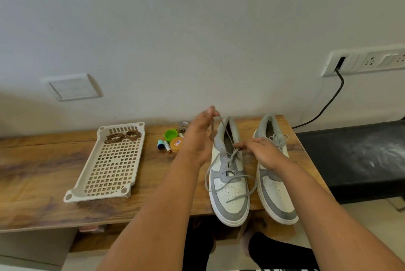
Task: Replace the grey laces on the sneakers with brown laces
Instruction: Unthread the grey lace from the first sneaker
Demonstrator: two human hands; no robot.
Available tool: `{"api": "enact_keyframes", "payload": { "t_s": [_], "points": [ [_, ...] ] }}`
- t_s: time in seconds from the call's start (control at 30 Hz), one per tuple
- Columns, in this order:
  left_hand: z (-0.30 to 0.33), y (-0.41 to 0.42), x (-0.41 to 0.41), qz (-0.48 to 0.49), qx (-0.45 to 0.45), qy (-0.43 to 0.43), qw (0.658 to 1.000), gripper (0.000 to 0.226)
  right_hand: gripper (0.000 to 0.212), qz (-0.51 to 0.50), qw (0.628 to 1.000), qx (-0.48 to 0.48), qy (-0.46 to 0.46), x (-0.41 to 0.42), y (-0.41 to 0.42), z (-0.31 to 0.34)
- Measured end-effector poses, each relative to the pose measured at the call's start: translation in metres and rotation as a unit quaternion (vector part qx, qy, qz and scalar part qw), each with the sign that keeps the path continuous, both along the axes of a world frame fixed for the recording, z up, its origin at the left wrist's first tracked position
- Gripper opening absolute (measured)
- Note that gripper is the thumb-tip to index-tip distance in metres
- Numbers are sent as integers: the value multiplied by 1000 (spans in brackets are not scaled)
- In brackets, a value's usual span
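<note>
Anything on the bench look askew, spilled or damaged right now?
Nothing spilled or damaged. The left sneaker is half unlaced, its grey lace trailing over the toe, as the job expects. Both sneakers' toes overhang the bench front edge. The perforated tray sits at an angle.

Both your bare forearms reach forward. Your left hand [200, 137] is raised, fingertips pinching a grey lace [221, 130] pulled up taut. Your right hand [262, 152] sits lower, fingers curled, pinching the same lace.
</note>
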State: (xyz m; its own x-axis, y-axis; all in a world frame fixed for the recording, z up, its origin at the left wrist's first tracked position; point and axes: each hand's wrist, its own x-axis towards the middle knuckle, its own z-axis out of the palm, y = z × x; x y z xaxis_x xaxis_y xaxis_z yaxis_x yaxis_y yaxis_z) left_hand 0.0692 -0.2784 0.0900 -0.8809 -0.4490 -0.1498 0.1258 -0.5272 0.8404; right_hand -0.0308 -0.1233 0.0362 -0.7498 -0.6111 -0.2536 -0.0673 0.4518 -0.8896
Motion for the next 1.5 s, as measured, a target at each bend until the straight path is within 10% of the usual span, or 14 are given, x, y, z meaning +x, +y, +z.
{"api": "enact_keyframes", "payload": {
  "t_s": [0.1, 0.17, 0.23, 0.3, 0.63, 0.8, 0.87, 1.0, 1.1, 1.27, 1.5],
  "points": [
    [3, -15, 6, 20, 74, 8, 997, 21, 41, 5, 1000, -3, 4, -1, 0, -1],
    [-9, -21, 6, 42, -216, -139, 965, 35, 42, 4, 1000, -4, 4, -1, 0, -2],
    [-28, -21, 4, 66, -568, -265, 777, 40, 42, 4, 1000, -6, 7, 1, 0, -1],
    [-34, -13, 3, 50, -657, -277, 699, 33, 42, 6, 1000, -7, 6, 2, 0, 0],
    [-40, -3, -6, -106, -676, -266, 679, 18, 38, -2, 1000, -5, 5, 1, 0, -1],
    [-15, -1, -2, -51, -284, -99, 952, 7, 38, 5, 1000, -17, -14, 2, 3, 8],
    [2, -11, 5, -60, -80, 11, 995, 7, 37, 8, 1000, -10, -3, 2, 4, 7],
    [20, -30, 19, -112, 78, 116, 984, 29, 29, 12, 999, 20, 36, 4, 1, 5],
    [11, -29, 22, -141, -124, -39, 981, 26, 17, 29, 989, 57, 136, 11, -4, 7],
    [-30, -30, 12, -224, -544, -329, 739, 31, 40, 57, 944, 131, 299, 35, -19, -6],
    [-35, -28, 9, -158, -531, -293, 779, 35, 23, -99, 927, 57, 358, 48, -32, -19]
  ]
}}
